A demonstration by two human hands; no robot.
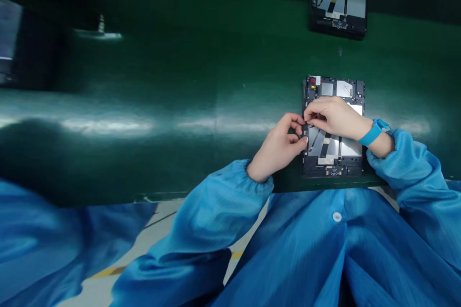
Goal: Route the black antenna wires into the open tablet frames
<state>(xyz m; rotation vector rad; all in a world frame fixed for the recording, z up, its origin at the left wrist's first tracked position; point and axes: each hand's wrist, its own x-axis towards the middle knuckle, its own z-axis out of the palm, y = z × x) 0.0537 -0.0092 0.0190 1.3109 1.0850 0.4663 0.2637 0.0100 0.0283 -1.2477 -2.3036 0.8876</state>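
Note:
An opened tablet [333,167], its dark frame, silvery panels and ribbon cables exposed, lies flat on the green work surface. My left hand [277,146] is at its left edge; the thumb touches the rim and the curled fingers stay apart from it. Over the tablet's upper middle, my right hand [336,117] has thumb and forefinger pinched together at the left edge. A thin wire-like strand [320,112] shows between them; its exact kind is too small to tell. The fingertips of both hands nearly meet there, and my right hand covers part of the tablet's inside.
Another opened tablet [356,2] lies farther back on the green work surface [201,72]. A dark object with a pale screen-like face [10,29] stands at far left. Another person's blue sleeve [36,240] is at lower left. The surface's front edge [162,196] runs before me.

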